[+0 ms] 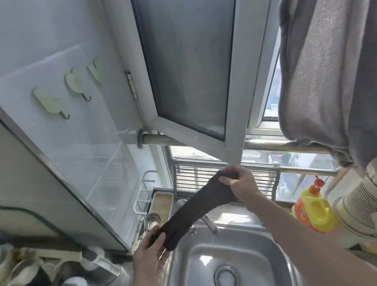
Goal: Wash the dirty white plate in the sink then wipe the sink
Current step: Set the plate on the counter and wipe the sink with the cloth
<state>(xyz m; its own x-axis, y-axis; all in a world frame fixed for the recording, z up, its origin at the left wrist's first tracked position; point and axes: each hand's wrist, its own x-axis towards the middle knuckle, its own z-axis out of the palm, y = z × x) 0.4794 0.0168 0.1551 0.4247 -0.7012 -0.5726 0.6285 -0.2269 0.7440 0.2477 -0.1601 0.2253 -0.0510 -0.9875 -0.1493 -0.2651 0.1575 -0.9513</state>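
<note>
A dark brown cloth (193,212) is stretched out above the steel sink (254,252). My right hand (238,184) grips its upper end near the window. My left hand (150,252) holds its lower end at the sink's left rim. The sink basin holds no dish, and its round drain (226,279) shows. A thin stream of water runs from the faucet (209,223) behind the cloth. No white plate lies in the sink; a stack of white plates (365,199) stands at the right.
A yellow detergent bottle (312,209) stands right of the sink. A grey towel (334,63) hangs from a rail at the upper right. An open window frame (235,125) juts over the sink. A rack with a tray (162,206) and a metal cup sits at the back left.
</note>
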